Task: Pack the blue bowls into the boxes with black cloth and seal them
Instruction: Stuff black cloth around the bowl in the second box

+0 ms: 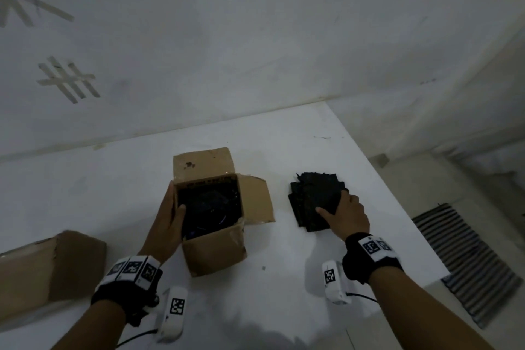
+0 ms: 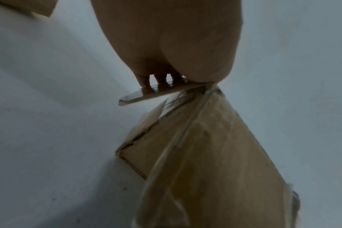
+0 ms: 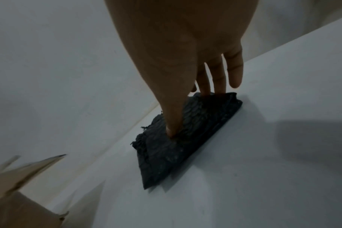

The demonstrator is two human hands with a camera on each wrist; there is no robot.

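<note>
Head view had my left grip (image 1: 167,219) clamped on the left wall of the open cardboard box (image 1: 216,250), thumb hooked over the rim into the dark interior, fingers down the outside. A blue bowl (image 1: 210,213) sat inside against black lining, only a faint blue rim showing. At 3 o'clock from the box, well apart from it, lay the stack of black cloth (image 1: 315,202) on the white surface (image 1: 284,293). My right grip (image 1: 345,214) pinched the stack's near right corner, thumb pressed on top and fingers curled at its edge. A second cardboard box (image 1: 42,270) lay at 9 o'clock, near the surface's left edge. I saw strips of tape (image 1: 69,79) stuck on the wall (image 1: 255,37) at 11 o'clock.
</note>
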